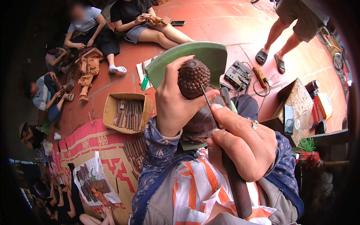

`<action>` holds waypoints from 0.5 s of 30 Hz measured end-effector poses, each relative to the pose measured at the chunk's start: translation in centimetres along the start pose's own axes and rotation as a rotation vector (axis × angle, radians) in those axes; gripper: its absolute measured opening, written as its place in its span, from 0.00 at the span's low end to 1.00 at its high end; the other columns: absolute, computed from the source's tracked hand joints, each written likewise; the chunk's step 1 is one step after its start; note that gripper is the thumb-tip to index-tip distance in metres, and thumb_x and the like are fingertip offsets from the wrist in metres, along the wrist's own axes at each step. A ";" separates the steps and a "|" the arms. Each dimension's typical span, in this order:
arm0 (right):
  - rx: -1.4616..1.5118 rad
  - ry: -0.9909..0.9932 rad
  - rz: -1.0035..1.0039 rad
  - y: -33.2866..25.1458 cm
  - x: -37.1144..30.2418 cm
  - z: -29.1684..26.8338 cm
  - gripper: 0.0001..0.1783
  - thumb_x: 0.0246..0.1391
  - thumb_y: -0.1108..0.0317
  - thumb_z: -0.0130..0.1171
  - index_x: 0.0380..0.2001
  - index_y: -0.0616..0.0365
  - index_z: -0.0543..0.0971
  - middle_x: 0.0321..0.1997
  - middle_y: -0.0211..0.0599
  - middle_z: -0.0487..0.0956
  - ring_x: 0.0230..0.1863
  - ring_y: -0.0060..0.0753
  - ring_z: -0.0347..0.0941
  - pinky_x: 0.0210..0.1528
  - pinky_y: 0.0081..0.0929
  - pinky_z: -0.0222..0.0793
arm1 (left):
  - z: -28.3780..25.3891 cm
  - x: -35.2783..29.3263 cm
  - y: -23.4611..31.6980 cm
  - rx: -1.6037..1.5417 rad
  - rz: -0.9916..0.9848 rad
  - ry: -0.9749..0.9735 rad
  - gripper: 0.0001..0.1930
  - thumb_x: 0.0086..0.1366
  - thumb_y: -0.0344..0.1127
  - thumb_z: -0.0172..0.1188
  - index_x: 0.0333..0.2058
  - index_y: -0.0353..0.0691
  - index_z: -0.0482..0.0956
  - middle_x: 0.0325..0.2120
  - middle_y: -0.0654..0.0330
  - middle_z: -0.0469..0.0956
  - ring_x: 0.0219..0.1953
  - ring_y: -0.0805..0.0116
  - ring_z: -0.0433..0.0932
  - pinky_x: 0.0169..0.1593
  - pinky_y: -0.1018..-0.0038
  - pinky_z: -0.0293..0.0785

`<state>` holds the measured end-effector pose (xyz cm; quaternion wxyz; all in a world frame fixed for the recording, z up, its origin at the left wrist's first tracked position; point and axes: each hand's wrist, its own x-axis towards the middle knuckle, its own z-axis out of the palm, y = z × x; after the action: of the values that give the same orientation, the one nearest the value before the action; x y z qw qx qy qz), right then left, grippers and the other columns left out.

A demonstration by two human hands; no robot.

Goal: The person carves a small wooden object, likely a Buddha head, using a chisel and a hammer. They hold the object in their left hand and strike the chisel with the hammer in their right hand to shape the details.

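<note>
1. Floor (210,22): reddish square tiles. Phone (178,23) at twelve o'clock; grey control box (240,74) and orange power strip (260,76) at two; large orange-brown carving (89,75), lying, at ten; white mug (57,136) at nine.
2. Mat (80,140), pink and tan, eight o'clock: loose chisels (135,154); paper sheets (98,165) under a row of tools (85,182).
3. Cardboard box (149,112), nine o'clock, by mat's edge. Exact footing unclear.
4. Speckled slab (296,97), three o'clock: dark phone (288,119), clear cup (304,120).

Carved figure (194,79) partly hidden behind the hands (245,146); standing person (294,28) cut off above
</note>
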<state>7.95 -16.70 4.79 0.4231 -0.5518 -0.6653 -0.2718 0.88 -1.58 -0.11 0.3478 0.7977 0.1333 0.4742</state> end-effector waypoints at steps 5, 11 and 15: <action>0.016 0.002 -0.005 0.0 0.1 0.2 0.08 0.39 0.77 0.64 0.23 0.67 0.74 0.30 0.54 0.80 0.30 0.44 0.82 0.31 0.28 0.80 | 0.1 0.1 0.0 0.016 0.024 0.011 0.41 0.40 0.36 0.80 0.53 0.36 0.66 0.41 0.58 0.75 0.41 0.71 0.76 0.45 0.74 0.75; 0.286 -0.168 0.002 2.9 -0.5 -1.6 0.13 0.43 0.78 0.67 0.30 0.63 0.73 0.37 0.65 0.80 0.33 0.51 0.83 0.31 0.32 0.79 | 0.3 0.0 0.4 0.055 -0.002 0.038 0.41 0.41 0.36 0.80 0.53 0.36 0.66 0.43 0.56 0.74 0.43 0.69 0.76 0.48 0.72 0.74; 0.572 -0.149 0.012 6.0 -2.0 -1.0 0.13 0.47 0.79 0.64 0.35 0.62 0.72 0.40 0.66 0.79 0.38 0.56 0.82 0.35 0.35 0.79 | 0.3 -0.1 0.6 0.084 -0.013 0.033 0.40 0.41 0.35 0.79 0.53 0.36 0.66 0.44 0.56 0.73 0.44 0.68 0.75 0.49 0.72 0.73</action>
<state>14.04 -17.09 2.98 0.5131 -0.4326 -0.7408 -0.0295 1.01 -2.19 0.16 0.3150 0.8027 0.1641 0.4791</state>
